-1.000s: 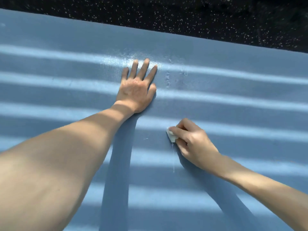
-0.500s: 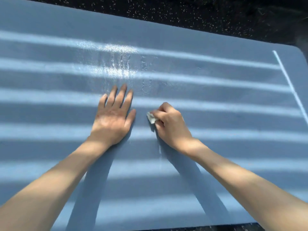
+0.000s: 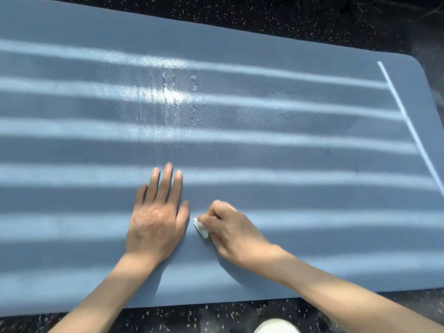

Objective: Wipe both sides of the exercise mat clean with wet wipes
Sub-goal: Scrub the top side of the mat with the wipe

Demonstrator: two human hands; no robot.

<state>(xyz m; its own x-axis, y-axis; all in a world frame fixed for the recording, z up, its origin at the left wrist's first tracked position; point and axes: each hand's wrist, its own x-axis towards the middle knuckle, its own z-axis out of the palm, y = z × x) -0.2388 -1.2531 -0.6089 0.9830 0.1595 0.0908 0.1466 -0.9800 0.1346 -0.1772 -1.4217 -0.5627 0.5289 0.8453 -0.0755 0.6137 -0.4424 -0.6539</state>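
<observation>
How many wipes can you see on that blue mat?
1: a small white wet wipe, pinched in the right hand, beside the flat left hand. Part of it is hidden under fingers.

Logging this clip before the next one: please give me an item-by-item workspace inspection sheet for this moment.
Surface: dark speckled floor under the mat.
Job's things: blue exercise mat lies flat, with wet streaks toward its far side; small white wet wipe is against the mat.
Clutter: pale rounded object at the bottom edge, cut off, unidentifiable.
Hands: left hand flat on the mat, fingers straight; right hand pinches the wet wipe.
Cables: nothing seen.
Surroundings: sunlight bands across the mat; white line near its right end.
</observation>
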